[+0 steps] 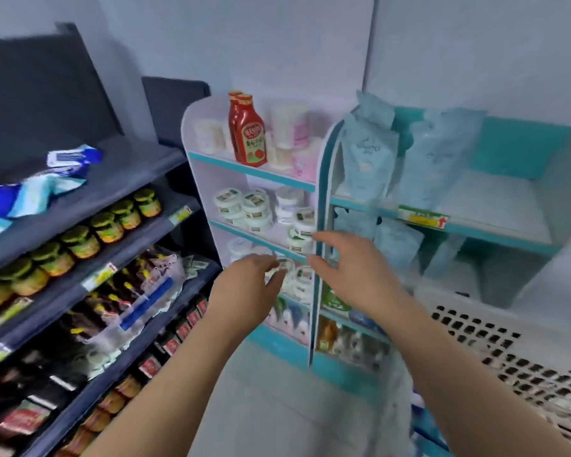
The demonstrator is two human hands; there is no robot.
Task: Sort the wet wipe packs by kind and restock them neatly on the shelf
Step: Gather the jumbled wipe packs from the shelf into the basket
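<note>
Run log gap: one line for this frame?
left hand open | right hand open | both near round tubs | blue packs on shelf

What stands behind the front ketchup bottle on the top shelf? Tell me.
A second ketchup bottle stands directly behind the front ketchup bottle; only its cap and one shoulder show. Its body and whatever is behind it are covered.

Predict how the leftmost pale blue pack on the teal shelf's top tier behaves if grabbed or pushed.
Likely floppy: the pale blue pack is a soft pouch with a crumpled top. Probably tips easily, standing tall on a narrow base. Its smooth film may be slippery.
</note>
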